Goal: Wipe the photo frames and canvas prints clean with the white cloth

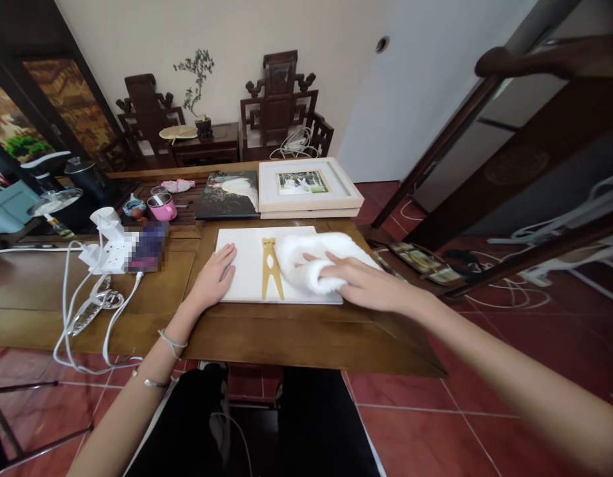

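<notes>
A white board (246, 265) lies flat on the wooden table, with a yellow long-legged figure (269, 265) on its face. At the board's left edge rests my left hand (215, 275), its fingers spread and holding nothing. My right hand (353, 278) grips a fluffy white cloth (306, 255) against the right part of the board, and the cloth covers that side. The board's right corner is partly hidden under the cloth and hand.
Behind the board lie a dark photo panel (229, 194) and a pale wooden picture frame (343, 189). To the left are a power strip (112, 255) with cables, a clear hair claw (95, 305) and a pink cup (163, 208).
</notes>
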Available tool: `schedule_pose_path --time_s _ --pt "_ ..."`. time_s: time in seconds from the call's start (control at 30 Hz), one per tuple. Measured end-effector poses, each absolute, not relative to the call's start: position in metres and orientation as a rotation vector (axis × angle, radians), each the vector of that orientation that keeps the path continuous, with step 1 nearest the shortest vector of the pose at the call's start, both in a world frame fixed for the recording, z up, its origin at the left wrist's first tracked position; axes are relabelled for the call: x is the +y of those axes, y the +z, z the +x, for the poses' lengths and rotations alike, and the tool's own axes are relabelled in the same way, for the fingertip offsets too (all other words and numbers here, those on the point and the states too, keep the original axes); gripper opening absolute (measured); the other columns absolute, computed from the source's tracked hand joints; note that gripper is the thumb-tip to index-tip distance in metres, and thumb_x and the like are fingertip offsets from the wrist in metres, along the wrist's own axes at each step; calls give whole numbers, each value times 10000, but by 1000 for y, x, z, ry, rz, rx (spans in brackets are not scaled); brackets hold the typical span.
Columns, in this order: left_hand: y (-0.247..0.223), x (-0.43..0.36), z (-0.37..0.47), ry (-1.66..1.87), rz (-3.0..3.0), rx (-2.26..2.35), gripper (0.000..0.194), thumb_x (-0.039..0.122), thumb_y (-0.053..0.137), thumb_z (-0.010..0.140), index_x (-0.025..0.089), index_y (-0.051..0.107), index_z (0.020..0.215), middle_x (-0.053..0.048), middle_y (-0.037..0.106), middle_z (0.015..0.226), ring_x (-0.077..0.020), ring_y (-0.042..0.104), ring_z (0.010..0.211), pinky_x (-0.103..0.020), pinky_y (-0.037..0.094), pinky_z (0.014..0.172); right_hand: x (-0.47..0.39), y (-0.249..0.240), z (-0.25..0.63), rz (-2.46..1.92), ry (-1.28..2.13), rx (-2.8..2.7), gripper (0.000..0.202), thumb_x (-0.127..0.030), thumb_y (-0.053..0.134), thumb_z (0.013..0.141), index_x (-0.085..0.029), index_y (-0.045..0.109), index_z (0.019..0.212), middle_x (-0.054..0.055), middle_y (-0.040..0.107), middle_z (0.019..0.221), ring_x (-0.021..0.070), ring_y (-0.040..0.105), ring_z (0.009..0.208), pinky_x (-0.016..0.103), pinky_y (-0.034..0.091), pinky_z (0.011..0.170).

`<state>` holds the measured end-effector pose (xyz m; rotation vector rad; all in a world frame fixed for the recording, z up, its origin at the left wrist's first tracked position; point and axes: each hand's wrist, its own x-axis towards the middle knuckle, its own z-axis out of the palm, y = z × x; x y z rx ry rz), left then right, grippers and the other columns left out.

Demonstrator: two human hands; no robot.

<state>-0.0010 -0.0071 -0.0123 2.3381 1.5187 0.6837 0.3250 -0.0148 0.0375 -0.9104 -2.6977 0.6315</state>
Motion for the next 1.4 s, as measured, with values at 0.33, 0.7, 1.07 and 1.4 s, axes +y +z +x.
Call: schedule_pose_path --time_s 0.33,0.7,1.07,1.4 --pt "-16 -6 -4 703 2332 1496 496 302 351 942 131 448 1397 -118 386 1502 -225 304 1420 -474 215 1177 73 36 307 -1115 471 -2525 384 -99 396 645 -174 671 902 66 697 881 261 620 866 386 464 803" --pt "-17 -5 -2 718 2320 1519 484 284 351 938 147 464 1388 -110 399 1497 -226 308 1418 -467 220 1177 -93 38 320 -920 458 -2683 451 9 386 576 -211 655 864 64 520 1405 256 297 1395 528 256 1138" --pt "-14 -7 -4 692 2329 1497 485 295 355 944 156 450 1399 -110 391 1502 -230 307 1418 -479 210 1178 25 25 285 -1137 302 -2679 499 16 378 728 -131 598 1152 149 538 1371 321 249 1404 639 225 1093" --pt "-12 -7 0 688 2310 1523 499 281 349 935 95 459 1385 -142 390 1497 -238 291 1424 -458 204 1183 -65 18 282 -989 245 -2723 507 43 427 625 -148 673 1025 166 376 1492 359 147 1419 681 175 1091"
